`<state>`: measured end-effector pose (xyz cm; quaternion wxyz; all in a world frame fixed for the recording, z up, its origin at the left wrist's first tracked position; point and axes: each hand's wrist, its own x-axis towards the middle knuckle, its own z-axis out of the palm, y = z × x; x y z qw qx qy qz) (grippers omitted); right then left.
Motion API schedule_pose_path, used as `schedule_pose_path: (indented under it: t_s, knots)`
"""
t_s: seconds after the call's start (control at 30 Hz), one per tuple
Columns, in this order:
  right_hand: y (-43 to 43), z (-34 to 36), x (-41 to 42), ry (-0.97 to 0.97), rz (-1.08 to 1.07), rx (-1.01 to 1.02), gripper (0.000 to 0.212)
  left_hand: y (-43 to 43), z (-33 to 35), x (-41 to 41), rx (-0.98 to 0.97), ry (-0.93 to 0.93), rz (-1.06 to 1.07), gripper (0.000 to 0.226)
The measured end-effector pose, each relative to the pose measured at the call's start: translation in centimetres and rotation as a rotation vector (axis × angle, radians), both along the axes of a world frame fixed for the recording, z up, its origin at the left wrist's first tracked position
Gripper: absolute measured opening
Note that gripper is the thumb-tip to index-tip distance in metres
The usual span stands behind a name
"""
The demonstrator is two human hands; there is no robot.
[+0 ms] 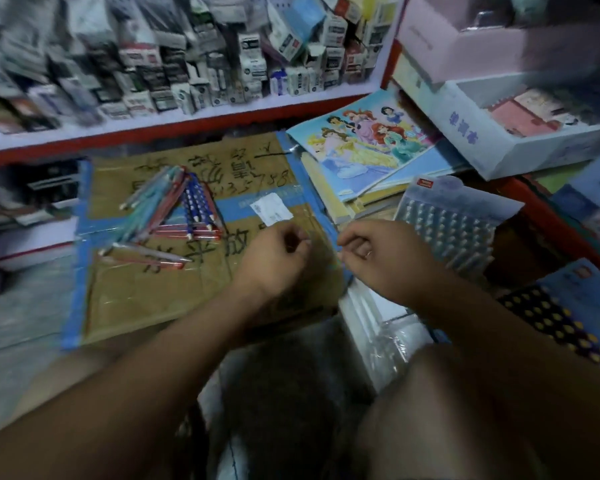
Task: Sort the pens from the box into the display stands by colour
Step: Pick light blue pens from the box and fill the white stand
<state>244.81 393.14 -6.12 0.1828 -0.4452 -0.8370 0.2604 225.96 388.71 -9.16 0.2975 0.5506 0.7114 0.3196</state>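
Far left: a red-edged shelf (pixel 174 124) crammed with small stationery boxes, blurred. Grey floor (pixel 18 327) below it.

Left of centre: a flat cardboard box (pixel 160 299), edged with blue tape and marked with dark handwriting. The pens (pixel 174 213) lie loose on its upper left part. They sit in bunches: teal ones, then red ones, then blue ones with pale dots, fanned together at the top ends. A few more red ones lie crosswise under them. Two more lie apart nearer the camera, in glossy sleeves.

Centre: left hand (pixel 274 251) over the box's right edge, fingers curled in a narrow pinch. Right hand (pixel 371 252) just beside it, curled the same way, with a ring on one finger. Between them is what looks like a clear wrapper (pixel 323 251), pinched from both sides. Too blurred to tell what is inside.

Right: a cartoon colouring book (pixel 364 140) on a stack of books. A blister pack (pixel 444 230) lies just beyond the right hand. A white open box (pixel 499 157) tilts above it.
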Motion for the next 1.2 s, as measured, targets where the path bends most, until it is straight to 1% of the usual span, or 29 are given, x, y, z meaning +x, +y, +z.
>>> schedule_pose_path:
  t_s: [0.1,0.2,0.33,0.4,0.5,0.57,0.63,0.7,0.8,0.9,1.1,1.17,1.2]
  knots:
    - [0.1,-0.7,-6.0,0.001,0.106,-0.09,0.011,-1.5,1.0,-6.4,0.032,0.045,0.117,0.007]
    - [0.4,-2.0,-11.5,-0.032,0.128,-0.162,0.009,-3.3,1.1,-11.9,0.028,0.084,0.225,0.006]
    - [0.5,-4.2,-17.2,-0.058,0.142,-0.199,0.008,-5.7,-0.6,-17.8,-0.045,0.079,0.39,0.008]
    - [0.2,-5.5,-19.4,-0.05,0.153,-0.216,0.009,-6.5,-1.5,-19.9,-0.084,0.046,0.49,0.012]
    - [-0.7,-7.1,-21.9,-0.057,0.148,-0.181,0.015,-7.3,-2.3,-22.2,-0.094,0.036,0.603,0.019]
    - [-1.2,-7.9,-23.1,-0.051,0.147,-0.13,0.019,-7.8,-2.7,-23.0,-0.118,0.038,0.604,0.02]
    - [-1.4,-8.5,-24.1,-0.071,0.178,-0.08,0.021,-8.3,-3.4,-23.5,-0.145,0.035,0.585,0.017]
    - [-1.4,-9.1,-24.8,-0.101,0.203,-0.043,0.018,-8.8,-3.8,-23.8,-0.155,0.044,0.557,0.012]
    - [-1.2,-9.5,-25.5,-0.16,0.195,-0.017,0.014,-9.2,-4.0,-23.9,-0.154,0.036,0.496,0.011]
    - [-1.1,-9.6,-25.6,-0.143,0.174,-0.06,0.009,-9.6,-4.3,-23.7,-0.163,0.012,0.456,0.01]
    - [-1.3,-8.7,-24.9,-0.143,0.126,-0.141,0.008,-9.8,-3.7,-22.5,-0.181,0.053,0.416,0.009]
    - [-1.3,-8.0,-24.7,-0.079,0.081,-0.17,0.007,-9.7,-3.6,-22.2,-0.165,0.036,0.41,0.01]
    - [-1.3,-7.5,-24.6,-0.021,0.057,-0.199,0.007,-9.6,-3.5,-22.1,-0.152,-0.001,0.421,0.01]
